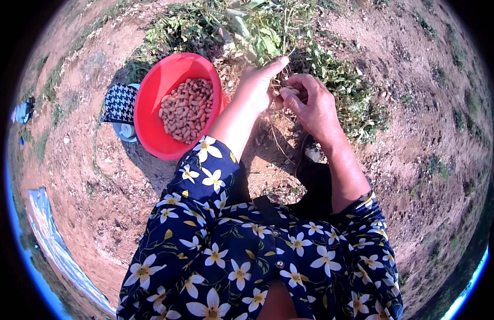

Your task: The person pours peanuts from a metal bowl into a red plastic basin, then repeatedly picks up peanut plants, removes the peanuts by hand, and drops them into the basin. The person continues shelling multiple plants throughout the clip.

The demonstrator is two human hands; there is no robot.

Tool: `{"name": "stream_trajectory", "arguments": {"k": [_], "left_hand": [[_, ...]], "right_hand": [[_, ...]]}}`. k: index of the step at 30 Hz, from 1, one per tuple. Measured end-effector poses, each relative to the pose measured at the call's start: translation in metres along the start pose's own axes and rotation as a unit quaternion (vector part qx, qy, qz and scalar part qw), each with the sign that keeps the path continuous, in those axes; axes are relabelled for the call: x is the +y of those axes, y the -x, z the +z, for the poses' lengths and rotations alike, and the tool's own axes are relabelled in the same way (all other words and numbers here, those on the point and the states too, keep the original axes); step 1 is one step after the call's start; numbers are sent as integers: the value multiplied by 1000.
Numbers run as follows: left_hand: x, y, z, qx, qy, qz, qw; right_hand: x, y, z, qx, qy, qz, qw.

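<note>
My left hand (pixel 256 82) grips a leafy peanut plant (pixel 267 42) around its stems, with the foliage pointing away from me. Beside it, my right hand (pixel 315 104) pinches pale peanut pods (pixel 291 90) between thumb and fingers at the root end. Some of the roots are hidden behind the fingers. To the left of my left forearm stands a red plastic basin (pixel 151 120), tilted towards the right. Many unshelled peanuts (pixel 187 110) lie inside it.
Uprooted peanut vines (pixel 347 92) lie beyond and right of my hands. Left of the basin is a houndstooth cloth (pixel 119 102) over a light-blue container (pixel 127 132). A long sheet of plastic (pixel 57 244) lies at far left on the bare soil (pixel 415 120).
</note>
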State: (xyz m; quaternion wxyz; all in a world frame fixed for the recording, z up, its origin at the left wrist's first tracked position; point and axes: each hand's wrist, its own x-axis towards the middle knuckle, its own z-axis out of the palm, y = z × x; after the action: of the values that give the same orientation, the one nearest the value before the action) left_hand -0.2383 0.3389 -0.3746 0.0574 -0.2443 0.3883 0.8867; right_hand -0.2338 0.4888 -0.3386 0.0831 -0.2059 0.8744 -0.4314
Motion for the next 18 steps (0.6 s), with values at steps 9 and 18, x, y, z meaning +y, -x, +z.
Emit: {"name": "stream_trajectory", "arguments": {"k": [9, 18], "left_hand": [[-11, -3, -1, 7, 44, 21, 999], [-29, -18, -4, 22, -92, 206, 974]], "right_hand": [[3, 0, 13, 30, 9, -30, 999], [-9, 8, 8, -16, -134, -5, 991]]}}
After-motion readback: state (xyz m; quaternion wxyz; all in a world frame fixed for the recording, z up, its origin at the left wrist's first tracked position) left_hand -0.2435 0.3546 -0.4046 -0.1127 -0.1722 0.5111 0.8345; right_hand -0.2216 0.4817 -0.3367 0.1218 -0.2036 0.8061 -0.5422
